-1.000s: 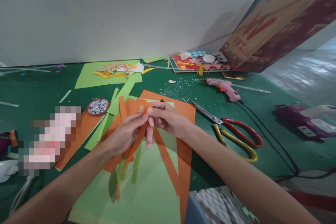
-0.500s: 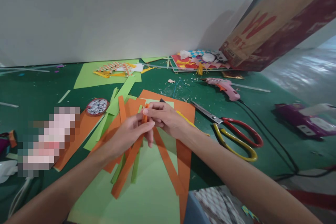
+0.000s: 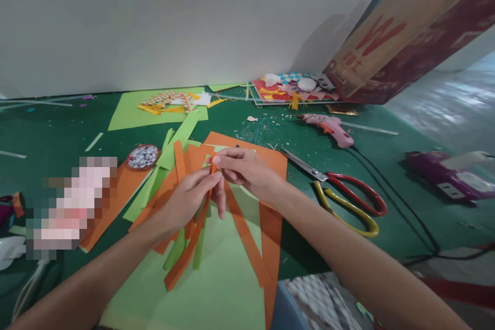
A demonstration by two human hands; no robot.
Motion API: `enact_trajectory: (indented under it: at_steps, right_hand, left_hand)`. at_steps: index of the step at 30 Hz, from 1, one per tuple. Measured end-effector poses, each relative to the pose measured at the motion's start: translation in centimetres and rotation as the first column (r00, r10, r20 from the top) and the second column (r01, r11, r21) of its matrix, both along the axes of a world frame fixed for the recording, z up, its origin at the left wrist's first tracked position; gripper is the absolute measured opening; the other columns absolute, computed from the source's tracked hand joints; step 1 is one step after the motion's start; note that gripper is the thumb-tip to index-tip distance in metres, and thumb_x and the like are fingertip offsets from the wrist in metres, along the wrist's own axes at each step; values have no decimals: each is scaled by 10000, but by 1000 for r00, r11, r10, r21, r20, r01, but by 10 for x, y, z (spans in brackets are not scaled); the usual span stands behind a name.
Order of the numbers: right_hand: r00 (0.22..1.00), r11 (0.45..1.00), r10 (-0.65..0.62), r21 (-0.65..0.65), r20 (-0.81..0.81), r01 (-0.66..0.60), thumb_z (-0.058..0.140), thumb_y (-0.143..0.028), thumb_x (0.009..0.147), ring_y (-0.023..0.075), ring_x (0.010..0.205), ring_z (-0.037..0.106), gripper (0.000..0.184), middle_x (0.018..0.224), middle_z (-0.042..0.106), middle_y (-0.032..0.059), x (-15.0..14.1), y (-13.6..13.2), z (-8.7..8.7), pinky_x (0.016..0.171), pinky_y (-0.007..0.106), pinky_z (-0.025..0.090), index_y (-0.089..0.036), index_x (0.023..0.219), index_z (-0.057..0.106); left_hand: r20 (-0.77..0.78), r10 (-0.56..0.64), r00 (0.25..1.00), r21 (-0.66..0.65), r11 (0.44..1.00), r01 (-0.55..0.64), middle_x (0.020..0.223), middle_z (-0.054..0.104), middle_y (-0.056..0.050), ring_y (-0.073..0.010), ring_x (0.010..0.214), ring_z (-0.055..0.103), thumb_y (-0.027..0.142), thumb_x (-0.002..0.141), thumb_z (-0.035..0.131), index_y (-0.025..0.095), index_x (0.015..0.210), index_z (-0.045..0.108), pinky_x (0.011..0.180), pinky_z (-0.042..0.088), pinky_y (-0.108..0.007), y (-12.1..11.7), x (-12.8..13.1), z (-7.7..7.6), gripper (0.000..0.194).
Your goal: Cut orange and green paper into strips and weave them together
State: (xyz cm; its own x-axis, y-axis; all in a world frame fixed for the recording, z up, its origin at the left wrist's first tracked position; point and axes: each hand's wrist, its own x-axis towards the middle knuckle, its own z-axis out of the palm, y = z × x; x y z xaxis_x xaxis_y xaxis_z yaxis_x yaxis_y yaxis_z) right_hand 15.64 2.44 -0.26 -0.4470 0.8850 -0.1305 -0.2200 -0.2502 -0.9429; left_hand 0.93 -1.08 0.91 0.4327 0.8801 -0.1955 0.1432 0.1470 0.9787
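Between both hands is an orange paper strip (image 3: pixel 185 263), its upper end bent over at the fingertips and its long tail slanting down to the lower left. My left hand (image 3: pixel 195 193) pinches the strip from the left. From the right, my right hand (image 3: pixel 245 167) grips the same upper end with thumb and fingers. Beneath them lie a pale green paper sheet (image 3: pixel 224 289), an orange sheet (image 3: pixel 275 227), another orange strip (image 3: pixel 247 240) and several narrow green strips (image 3: pixel 199 247). The part of the strip inside the fingers is hidden.
Scissors (image 3: pixel 325 178) with red and yellow handles lie right of the paper, below a pink glue gun (image 3: pixel 328 128) with a black cord. A round dish of googly eyes (image 3: pixel 143 157) stands left. A paper bag (image 3: pixel 410 36) leans at the back right. A purple device (image 3: pixel 452 178) sits far right.
The upper end of the orange strip has been bent over further at my fingertips, and its tail now curves more. My right hand has shifted slightly; the things on the table stay put.
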Motion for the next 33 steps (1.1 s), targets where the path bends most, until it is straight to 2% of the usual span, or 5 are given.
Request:
enact_trajectory:
  at_steps: [12, 33]
  right_hand:
    - [999, 1000, -27, 11, 21, 26, 761, -379, 602, 25, 387, 265, 262, 391, 387, -96, -1, -2, 1, 410, 236, 137, -149, 638, 641]
    - [999, 997, -26, 71, 25, 24, 729, -403, 643, 38, 407, 263, 262, 406, 373, -93, -1, -2, -1, 440, 252, 154, -153, 671, 655]
  left_hand:
    - [-59, 6, 998, 79, 997, -1, 535, 593, 14, -120, 511, 563, 296, 911, 361, 178, 713, 507, 567, 411, -247, -2, 0, 0, 273]
    - [-92, -11, 996, 41, 999, 15, 543, 602, 10, -131, 525, 567, 334, 922, 325, 192, 661, 464, 555, 425, -246, -3, -1, -2, 328]
